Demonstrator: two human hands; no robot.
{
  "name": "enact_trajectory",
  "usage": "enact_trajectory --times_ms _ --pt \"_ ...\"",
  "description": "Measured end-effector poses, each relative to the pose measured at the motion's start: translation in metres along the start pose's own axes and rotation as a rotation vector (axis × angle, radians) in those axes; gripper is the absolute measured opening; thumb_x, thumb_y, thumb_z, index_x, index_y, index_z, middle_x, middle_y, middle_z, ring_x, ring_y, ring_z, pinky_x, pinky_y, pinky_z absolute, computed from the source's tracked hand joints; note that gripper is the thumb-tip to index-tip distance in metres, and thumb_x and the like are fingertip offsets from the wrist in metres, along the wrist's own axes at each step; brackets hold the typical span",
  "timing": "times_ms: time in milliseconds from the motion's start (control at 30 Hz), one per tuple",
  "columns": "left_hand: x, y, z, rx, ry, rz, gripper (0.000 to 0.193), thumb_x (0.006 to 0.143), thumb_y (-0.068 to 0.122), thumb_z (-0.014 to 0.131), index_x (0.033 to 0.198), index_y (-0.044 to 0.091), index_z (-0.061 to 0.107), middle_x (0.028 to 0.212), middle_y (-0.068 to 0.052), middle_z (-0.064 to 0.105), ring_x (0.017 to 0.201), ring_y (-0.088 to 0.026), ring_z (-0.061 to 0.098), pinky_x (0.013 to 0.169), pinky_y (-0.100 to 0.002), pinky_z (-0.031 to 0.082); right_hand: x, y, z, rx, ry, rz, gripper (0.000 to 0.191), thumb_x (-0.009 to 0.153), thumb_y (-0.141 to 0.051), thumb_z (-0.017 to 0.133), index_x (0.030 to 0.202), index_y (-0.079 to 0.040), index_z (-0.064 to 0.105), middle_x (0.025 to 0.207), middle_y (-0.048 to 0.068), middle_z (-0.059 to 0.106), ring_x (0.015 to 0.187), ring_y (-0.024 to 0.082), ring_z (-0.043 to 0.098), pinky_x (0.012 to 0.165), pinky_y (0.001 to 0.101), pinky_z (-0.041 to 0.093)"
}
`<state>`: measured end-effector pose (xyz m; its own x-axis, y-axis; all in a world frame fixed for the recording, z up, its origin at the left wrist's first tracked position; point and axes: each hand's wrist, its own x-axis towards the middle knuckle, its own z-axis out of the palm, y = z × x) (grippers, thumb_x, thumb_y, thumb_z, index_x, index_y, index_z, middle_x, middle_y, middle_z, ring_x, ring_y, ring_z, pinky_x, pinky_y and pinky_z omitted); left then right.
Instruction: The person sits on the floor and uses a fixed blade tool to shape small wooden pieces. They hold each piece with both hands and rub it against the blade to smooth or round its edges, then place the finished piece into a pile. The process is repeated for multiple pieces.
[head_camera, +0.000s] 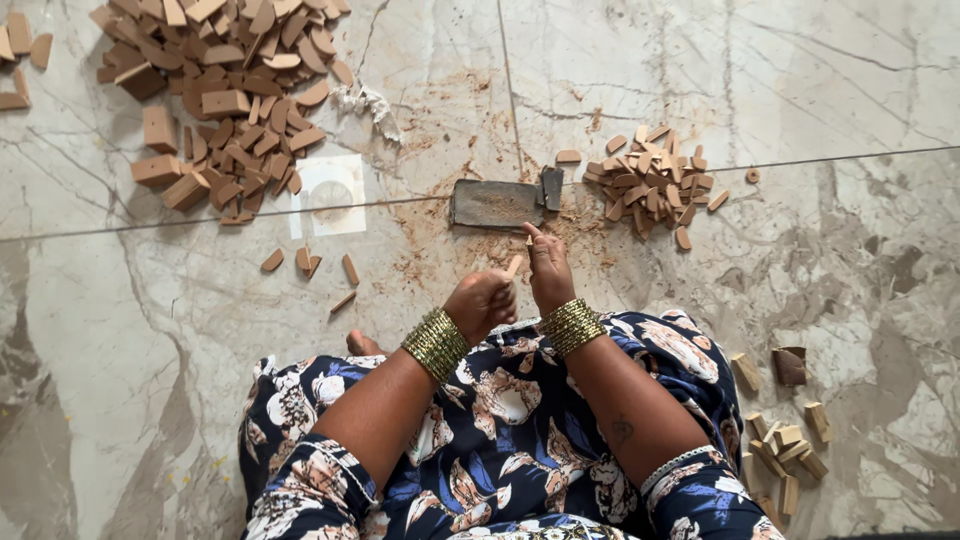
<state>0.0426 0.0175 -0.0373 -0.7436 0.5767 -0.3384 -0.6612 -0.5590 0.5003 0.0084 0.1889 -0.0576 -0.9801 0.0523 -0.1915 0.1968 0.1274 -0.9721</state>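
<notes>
The reference landmark is the flat metal block (498, 203) lying on the marble floor (820, 90). Just below this block, the left hand (481, 303) is curled closed around a small tan wooden piece (513, 266); the piece projects upward from between thumb and forefinger, its free end pointing toward the block. The right hand (549, 272) sits immediately beside the left, on its right, with fingers bent and fingertips meeting near the upper end of the same piece; whether they actually pinch the piece cannot be determined. Both hands are held above the person's lap, which is covered in dark blue floral fabric (520, 440), and each wrist carries a stack of gold bangles (437, 344). Sawdust (440, 250) is scattered on the floor around and below the block. To the right of the block lies a small heap of shaped pieces (652, 183). To the upper left of the block lies a much larger heap of tan wooden blocks and cut pieces (225, 95). A few loose pieces (310, 265) lie below and left of the block. Well to the lower right of the block rests a cluster of rectangular sticks (785, 450).
</notes>
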Motion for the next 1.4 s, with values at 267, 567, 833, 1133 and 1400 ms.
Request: enact_trajectory --times_ms 267,567,833,1133,1400 --pt "0.002 0.002 -0.007 -0.084 -0.072 0.054 0.039 0.101 0.021 0.049 0.064 0.018 0.04 0.057 0.004 0.041 0.048 -0.011 0.044 0.052 -0.032 0.043 -0.03 -0.007 0.01 -0.239 -0.075 -0.621 0.031 0.108 -0.016 0.055 0.138 -0.011 0.063 0.119 0.007 0.046 0.104 0.016 0.051 0.093 0.0295 0.05" --pt "0.002 0.002 0.002 0.035 -0.03 0.066 0.037 0.1 0.021 0.051 0.064 0.015 0.042 0.057 0.003 0.044 0.048 -0.013 0.047 0.056 -0.033 0.049 0.0 0.0 0.0 0.409 0.03 -0.061 0.023 0.102 -0.02 0.064 0.124 -0.016 0.066 0.096 0.006 0.057 0.074 0.012 0.052 0.059 0.0232 0.049" --pt "0.001 0.004 -0.006 1.054 0.17 0.373 0.032 0.091 0.019 0.054 0.062 0.004 0.052 0.06 -0.006 0.053 0.054 -0.017 0.049 0.052 -0.037 0.045 -0.007 -0.007 -0.001 -0.229 -0.053 -0.36 0.013 0.096 -0.02 0.072 0.105 -0.01 0.074 0.111 0.008 0.055 0.088 0.014 0.064 0.075 0.0247 0.061" --pt "-0.005 0.014 0.005 1.334 0.209 0.498 0.028 0.081 0.019 0.057 0.058 0.004 0.052 0.057 -0.01 0.054 0.053 -0.022 0.054 0.054 -0.04 0.05 -0.016 -0.031 -0.003 -0.108 -0.078 -0.369 0.013 0.093 -0.019 0.073 0.104 -0.012 0.075 0.108 0.008 0.058 0.092 0.016 0.064 0.076 0.0301 0.061" --pt "-0.006 0.009 0.01 1.442 0.065 0.644 0.028 0.085 0.018 0.058 0.06 0.005 0.054 0.059 -0.01 0.056 0.06 -0.026 0.056 0.064 -0.043 0.05 0.006 -0.016 -0.012 -0.04 0.001 -0.093 0.013 0.094 -0.017 0.071 0.101 -0.007 0.075 0.108 0.007 0.056 0.097 0.014 0.065 0.082 0.0274 0.064"
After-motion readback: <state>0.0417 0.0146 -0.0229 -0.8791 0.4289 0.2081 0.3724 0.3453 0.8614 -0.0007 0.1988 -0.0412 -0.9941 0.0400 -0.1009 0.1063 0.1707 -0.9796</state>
